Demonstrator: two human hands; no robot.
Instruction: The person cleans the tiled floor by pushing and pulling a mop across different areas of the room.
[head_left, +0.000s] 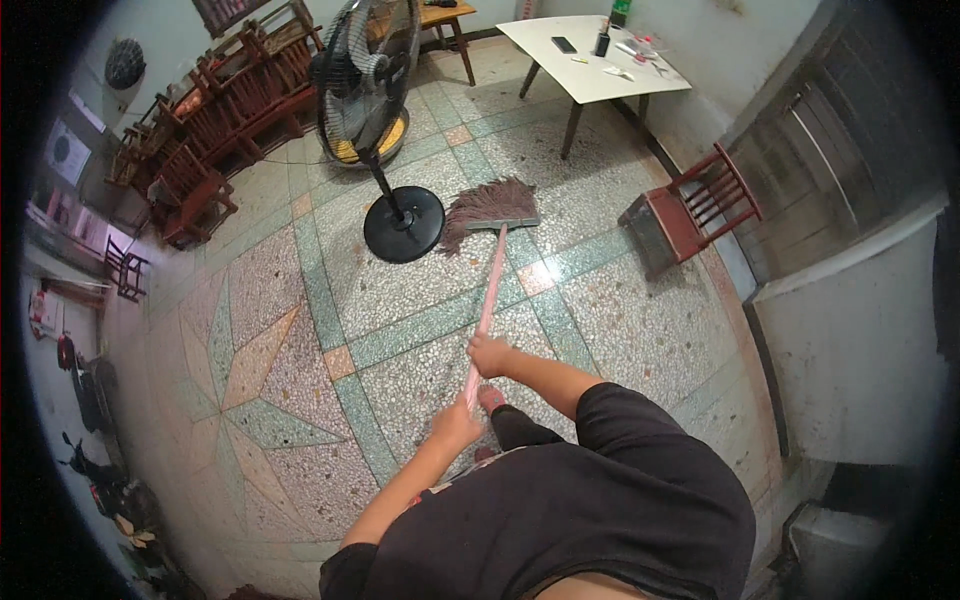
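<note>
A string mop (495, 204) lies with its brownish-red strands spread on the terrazzo floor (420, 300). Its pink handle (491, 296) runs back towards my body. My right hand (489, 355) is closed around the handle farther from me, and my left hand (456, 426) grips it nearer its upper end. Some strands touch or lie very close to the round black base (403, 224) of a standing fan (367, 75), just left of the mop head. Part of the handle is hidden by my fingers.
A wooden chair (679, 217) stands to the right, near the wall. Beyond the mop is a white table (592, 82) with a phone and bottles. A round container (390, 146) with yellow contents sits behind the fan. Wooden furniture (240, 105) lines the upper left.
</note>
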